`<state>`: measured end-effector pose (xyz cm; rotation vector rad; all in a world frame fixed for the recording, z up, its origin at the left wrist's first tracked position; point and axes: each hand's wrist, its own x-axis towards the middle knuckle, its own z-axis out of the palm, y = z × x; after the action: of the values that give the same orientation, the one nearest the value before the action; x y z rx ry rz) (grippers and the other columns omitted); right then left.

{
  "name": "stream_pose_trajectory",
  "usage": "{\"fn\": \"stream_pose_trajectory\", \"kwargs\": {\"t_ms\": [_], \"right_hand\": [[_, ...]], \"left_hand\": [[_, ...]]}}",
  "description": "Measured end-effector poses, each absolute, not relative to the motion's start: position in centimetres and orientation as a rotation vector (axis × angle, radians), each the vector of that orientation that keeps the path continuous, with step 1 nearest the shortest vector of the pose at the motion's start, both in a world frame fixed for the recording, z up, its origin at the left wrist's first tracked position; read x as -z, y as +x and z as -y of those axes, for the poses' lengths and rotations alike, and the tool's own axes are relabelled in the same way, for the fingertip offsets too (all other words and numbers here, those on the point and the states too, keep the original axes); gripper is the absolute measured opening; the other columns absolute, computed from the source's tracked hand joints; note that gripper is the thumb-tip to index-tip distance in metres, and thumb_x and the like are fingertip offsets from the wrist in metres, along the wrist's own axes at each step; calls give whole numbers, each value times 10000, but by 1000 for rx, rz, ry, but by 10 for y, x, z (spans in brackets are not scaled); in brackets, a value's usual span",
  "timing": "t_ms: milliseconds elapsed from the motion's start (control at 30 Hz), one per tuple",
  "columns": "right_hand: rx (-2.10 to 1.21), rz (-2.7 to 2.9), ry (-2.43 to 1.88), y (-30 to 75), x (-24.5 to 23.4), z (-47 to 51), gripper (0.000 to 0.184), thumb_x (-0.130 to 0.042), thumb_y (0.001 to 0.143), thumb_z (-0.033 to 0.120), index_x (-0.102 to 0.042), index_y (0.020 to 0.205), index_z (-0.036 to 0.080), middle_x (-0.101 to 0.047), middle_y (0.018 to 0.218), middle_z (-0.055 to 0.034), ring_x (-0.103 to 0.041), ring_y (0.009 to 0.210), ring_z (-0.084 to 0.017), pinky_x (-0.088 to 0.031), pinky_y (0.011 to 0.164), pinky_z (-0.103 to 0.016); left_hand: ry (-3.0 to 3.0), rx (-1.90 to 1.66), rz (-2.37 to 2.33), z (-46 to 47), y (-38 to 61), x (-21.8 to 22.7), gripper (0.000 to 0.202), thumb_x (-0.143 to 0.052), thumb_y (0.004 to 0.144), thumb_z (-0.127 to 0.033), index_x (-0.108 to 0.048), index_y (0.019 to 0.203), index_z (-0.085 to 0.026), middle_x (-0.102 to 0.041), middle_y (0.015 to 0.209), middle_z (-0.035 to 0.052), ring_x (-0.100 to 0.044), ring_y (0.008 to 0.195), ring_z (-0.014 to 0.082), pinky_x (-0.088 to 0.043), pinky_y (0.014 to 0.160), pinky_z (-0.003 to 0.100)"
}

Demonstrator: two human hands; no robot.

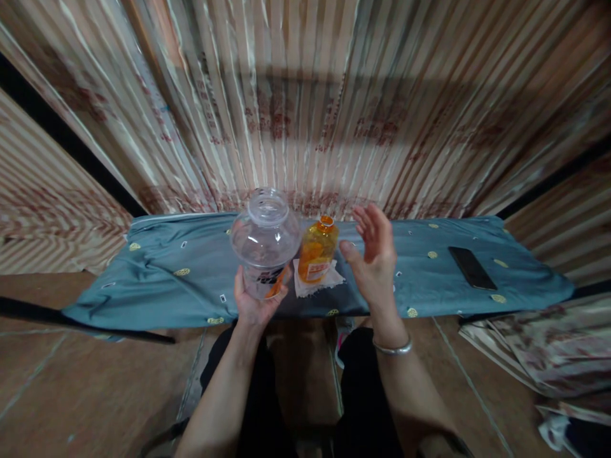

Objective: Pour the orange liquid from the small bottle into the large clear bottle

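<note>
My left hand [260, 305] is wrapped round the lower part of a clear jar [266, 245] with a wide shoulder and a threaded open neck. Dark and orange print shows near the jar's base, partly behind my fingers. To the right of the jar, an orange-yellow bottle [318, 251] stands on a white cloth [337, 277]; its neck has no cap on it. My right hand [373, 254] is raised to the right of the bottle, apart from it, fingers spread and holding nothing. A silver bangle [395, 347] circles the right wrist.
Under these things runs a narrow table with a blue-green patterned cloth [162, 273]. A black phone [472, 267] lies on its right side. Striped curtains [305, 114] hang close behind, and dark frame poles [71, 133] slant at both sides.
</note>
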<state>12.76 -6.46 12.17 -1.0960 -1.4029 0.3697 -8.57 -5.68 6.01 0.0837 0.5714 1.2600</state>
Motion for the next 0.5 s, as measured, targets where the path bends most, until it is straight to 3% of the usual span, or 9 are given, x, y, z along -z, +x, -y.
{"fn": "stream_pose_trajectory", "kwargs": {"t_ms": [167, 300, 500], "right_hand": [[-623, 1203, -1177, 163, -56, 30, 990, -785, 786, 674, -368, 1590, 274, -508, 1624, -195, -490, 1541, -344, -397, 1256, -636], [-925, 1236, -1219, 171, -29, 11, 1157, -864, 647, 691, -357, 1600, 273, -457, 1671, -212, -443, 1578, -343, -377, 1265, -624], [-496, 1264, -1335, 147, -27, 26, 1168, -853, 723, 656, -257, 1645, 259, -390, 1705, -223, -420, 1585, -361, -357, 1277, -616]], "left_hand": [[55, -1320, -577, 55, -99, -61, 666, -402, 947, -656, -663, 1269, -134, -719, 1102, 183, -731, 892, 276, -534, 490, 245], [40, -1359, -599, 54, -108, -62, 666, -390, 950, -651, -656, 1289, -144, -718, 1107, 177, -733, 906, 293, -533, 489, 260], [10, -1399, -649, 55, -115, -56, 641, -374, 968, -618, -665, 1317, -165, -718, 1112, 168, -735, 872, 285, -513, 476, 261]]}}
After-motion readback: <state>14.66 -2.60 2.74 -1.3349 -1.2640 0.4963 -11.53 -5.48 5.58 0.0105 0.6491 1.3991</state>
